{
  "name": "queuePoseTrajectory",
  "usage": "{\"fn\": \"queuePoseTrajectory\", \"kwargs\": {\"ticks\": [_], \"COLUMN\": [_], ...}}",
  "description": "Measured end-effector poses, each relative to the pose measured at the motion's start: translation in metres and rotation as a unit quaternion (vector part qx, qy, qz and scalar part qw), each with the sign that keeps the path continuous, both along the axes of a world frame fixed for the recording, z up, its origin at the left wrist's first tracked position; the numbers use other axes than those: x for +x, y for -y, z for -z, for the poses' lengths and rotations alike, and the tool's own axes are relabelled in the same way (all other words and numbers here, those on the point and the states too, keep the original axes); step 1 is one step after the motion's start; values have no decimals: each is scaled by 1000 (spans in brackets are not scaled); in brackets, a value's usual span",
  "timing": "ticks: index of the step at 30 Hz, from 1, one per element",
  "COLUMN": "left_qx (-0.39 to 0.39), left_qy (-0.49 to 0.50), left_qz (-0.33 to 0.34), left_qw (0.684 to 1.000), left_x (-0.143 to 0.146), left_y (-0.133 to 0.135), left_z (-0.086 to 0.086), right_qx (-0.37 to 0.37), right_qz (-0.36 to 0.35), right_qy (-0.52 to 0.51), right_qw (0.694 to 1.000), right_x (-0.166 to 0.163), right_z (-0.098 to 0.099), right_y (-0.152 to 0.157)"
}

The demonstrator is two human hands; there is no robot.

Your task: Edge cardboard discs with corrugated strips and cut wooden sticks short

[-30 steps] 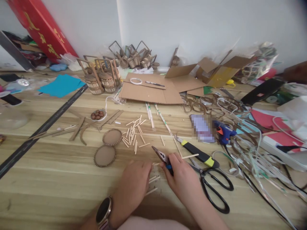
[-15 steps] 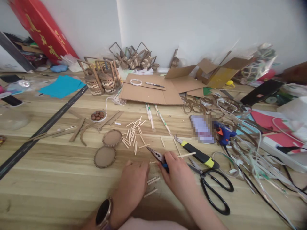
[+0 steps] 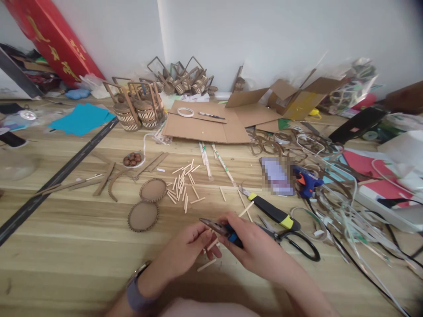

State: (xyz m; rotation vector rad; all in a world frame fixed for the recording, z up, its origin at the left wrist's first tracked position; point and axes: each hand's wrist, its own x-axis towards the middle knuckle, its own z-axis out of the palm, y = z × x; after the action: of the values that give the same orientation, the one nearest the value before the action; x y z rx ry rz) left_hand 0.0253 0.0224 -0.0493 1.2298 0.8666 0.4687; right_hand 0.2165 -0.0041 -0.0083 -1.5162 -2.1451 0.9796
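Note:
My right hand (image 3: 253, 240) is closed round a pair of pliers (image 3: 214, 225) with grey jaws and blue-and-black handles. The jaws point left, over the fingertips of my left hand (image 3: 185, 246). A light wooden stick (image 3: 246, 208) pokes out behind the right-hand fingers. My left hand is turned partly palm-up, thumb and fingers pinched on a short wooden stick (image 3: 212, 244) below the jaws; the pliers partly hide it. Another cut stick (image 3: 206, 265) lies on the table under the hands. Beyond them is a loose pile of short sticks (image 3: 181, 184).
Two round cardboard discs with braided rims (image 3: 143, 216) lie left of the pile. To the right are a utility knife (image 3: 272, 212), black-handled scissors (image 3: 302, 244), a phone (image 3: 276, 176), a blue glue gun (image 3: 307, 181) and tangled strips. Small woven baskets (image 3: 147, 113) and flat cardboard (image 3: 205, 130) stand farther back.
My left hand has rolled from back-up to partly palm-up, its fingers now showing a short stick. The pliers have dropped slightly toward me, and the stick behind my right hand has tilted more steeply.

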Motion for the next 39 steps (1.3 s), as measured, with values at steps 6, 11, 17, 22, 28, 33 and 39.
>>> {"fn": "queuePoseTrajectory", "kwargs": {"ticks": [6, 11, 17, 22, 28, 33, 39], "left_qx": [2, 13, 22, -96, -113, -69, -111], "left_qy": [4, -14, 18, 142, 193, 224, 211], "left_qz": [45, -21, -214, -107, -197, -334, -361], "left_qw": [999, 1000, 976, 979, 954, 913, 902], "left_x": [-1, -2, -4, 1, 2, -3, 1], "left_y": [3, 1, -3, 5, 5, -9, -13], "left_z": [-2, 5, -1, -2, 6, 4, 7], "right_qx": [-3, 87, -57, -384, -390, -65, 237], "right_qz": [-34, 14, 195, 171, 170, 103, -14], "right_qy": [51, -30, -207, -405, -424, -116, 63], "right_qw": [998, 996, 957, 812, 800, 986, 969], "right_x": [-5, -3, -15, -38, -39, -15, 0], "right_z": [4, 9, 8, 23, 25, -3, -62], "right_y": [-5, -1, 3, 7, 14, 21, 53]}}
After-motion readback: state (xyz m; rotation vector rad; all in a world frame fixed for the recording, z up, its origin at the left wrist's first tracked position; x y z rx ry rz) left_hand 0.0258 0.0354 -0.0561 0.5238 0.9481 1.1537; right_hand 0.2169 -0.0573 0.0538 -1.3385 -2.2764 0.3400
